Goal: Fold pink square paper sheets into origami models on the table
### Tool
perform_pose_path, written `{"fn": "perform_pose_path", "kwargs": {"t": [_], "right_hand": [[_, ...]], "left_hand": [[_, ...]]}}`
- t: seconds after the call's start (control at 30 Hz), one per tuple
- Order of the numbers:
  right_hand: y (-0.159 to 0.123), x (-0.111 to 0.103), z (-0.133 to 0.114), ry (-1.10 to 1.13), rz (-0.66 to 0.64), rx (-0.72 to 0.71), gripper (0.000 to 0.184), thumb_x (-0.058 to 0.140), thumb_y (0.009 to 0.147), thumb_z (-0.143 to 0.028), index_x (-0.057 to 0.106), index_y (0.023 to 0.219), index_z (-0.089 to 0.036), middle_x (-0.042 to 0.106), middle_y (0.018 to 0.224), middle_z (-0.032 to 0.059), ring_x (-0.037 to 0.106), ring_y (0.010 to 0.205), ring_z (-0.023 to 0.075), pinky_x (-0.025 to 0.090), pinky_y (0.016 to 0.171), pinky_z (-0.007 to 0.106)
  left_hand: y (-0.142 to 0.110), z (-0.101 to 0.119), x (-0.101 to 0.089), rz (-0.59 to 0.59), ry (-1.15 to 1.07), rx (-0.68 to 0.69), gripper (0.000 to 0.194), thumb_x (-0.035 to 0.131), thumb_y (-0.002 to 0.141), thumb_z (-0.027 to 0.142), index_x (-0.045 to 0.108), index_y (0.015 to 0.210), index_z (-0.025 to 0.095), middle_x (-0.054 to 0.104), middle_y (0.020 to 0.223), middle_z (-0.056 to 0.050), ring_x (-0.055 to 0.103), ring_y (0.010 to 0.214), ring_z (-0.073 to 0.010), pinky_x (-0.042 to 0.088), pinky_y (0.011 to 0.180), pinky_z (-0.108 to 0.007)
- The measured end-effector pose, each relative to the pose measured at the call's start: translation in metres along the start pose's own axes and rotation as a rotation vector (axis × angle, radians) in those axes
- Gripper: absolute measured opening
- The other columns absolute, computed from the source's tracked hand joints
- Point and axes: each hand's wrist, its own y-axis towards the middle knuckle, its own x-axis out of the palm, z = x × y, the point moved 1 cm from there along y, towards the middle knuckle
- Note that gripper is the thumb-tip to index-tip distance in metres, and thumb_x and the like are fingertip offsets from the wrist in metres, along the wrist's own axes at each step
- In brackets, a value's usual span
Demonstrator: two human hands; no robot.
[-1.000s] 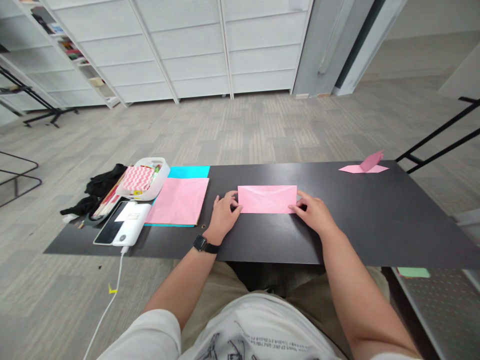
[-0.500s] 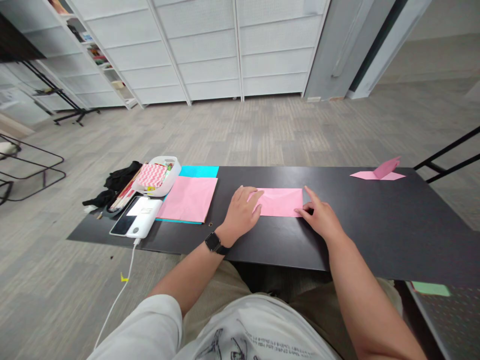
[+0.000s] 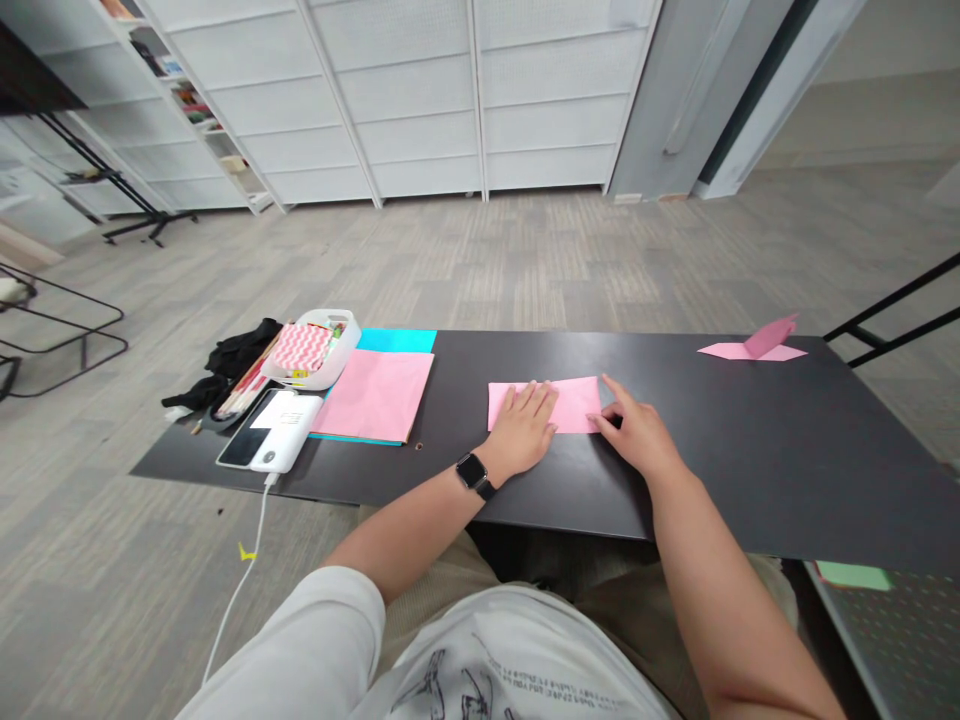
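Note:
A folded pink sheet of paper (image 3: 576, 408) lies on the black table in front of me, its long side running left to right. My left hand (image 3: 525, 428) rests flat across its left half, fingers stretched and pointing away from me; part of the sheet is hidden under it. At the sheet's right edge is my right hand (image 3: 636, 432), its thumb on the near right corner. Its index finger reaches along the edge to the far corner, apart from the thumb, and the other fingers are curled.
On the left of the black table (image 3: 720, 460) lie pink paper (image 3: 379, 395) over blue sheets, a white basket (image 3: 341, 365), a phone (image 3: 251, 440) and a white power bank (image 3: 289, 435) with a cable. A folded pink paper piece (image 3: 765, 345) stands at the far right.
My left hand has slid rightward from the sheet's left end and now lies flatter, uncovering that end. The right hand stays at the right edge.

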Motion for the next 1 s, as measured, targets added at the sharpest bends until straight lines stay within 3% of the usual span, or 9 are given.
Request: {"fn": "perform_pose_path", "kwargs": {"t": [0.33, 0.67, 0.83, 1.0], "right_hand": [[0.000, 0.005, 0.000, -0.043, 0.030, -0.004, 0.066, 0.061, 0.093, -0.033, 0.050, 0.158, -0.024, 0.081, 0.085, 0.0035, 0.078, 0.079, 0.0294, 0.060, 0.085, 0.047], [0.000, 0.011, -0.009, -0.174, 0.055, 0.047, 0.052, 0.061, 0.094, -0.033, 0.060, 0.145, -0.024, 0.076, 0.079, 0.0020, 0.073, 0.078, 0.0284, 0.056, 0.084, 0.047], [0.000, 0.010, -0.009, -0.186, 0.124, 0.074, 0.052, 0.063, 0.093, -0.035, 0.061, 0.143, -0.022, 0.075, 0.106, 0.0113, 0.072, 0.096, 0.0324, 0.058, 0.088, 0.048], [0.000, 0.012, -0.019, -0.192, 0.141, -0.064, 0.041, 0.063, 0.095, -0.032, 0.067, 0.134, -0.022, 0.069, 0.123, 0.0158, 0.066, 0.113, 0.0338, 0.054, 0.101, 0.049]], "left_hand": [[-0.003, 0.003, 0.000, -0.005, -0.008, -0.059, 0.057, 0.040, 0.111, 0.041, 0.042, 0.164, 0.020, 0.042, 0.172, -0.012, 0.038, 0.161, -0.0334, 0.027, 0.134, -0.060], [-0.005, 0.005, -0.002, 0.002, -0.011, -0.082, 0.053, 0.035, 0.112, 0.036, 0.048, 0.162, 0.024, 0.043, 0.172, -0.011, 0.038, 0.160, -0.0342, 0.022, 0.132, -0.072], [-0.003, 0.005, -0.001, -0.016, -0.032, -0.104, 0.052, 0.040, 0.110, 0.036, 0.049, 0.161, 0.027, 0.042, 0.172, -0.010, 0.037, 0.161, -0.0342, 0.020, 0.131, -0.074], [-0.004, 0.005, -0.001, -0.027, -0.012, -0.106, 0.053, 0.038, 0.111, 0.036, 0.047, 0.162, 0.027, 0.038, 0.174, -0.009, 0.033, 0.163, -0.0353, 0.018, 0.130, -0.078]]}}
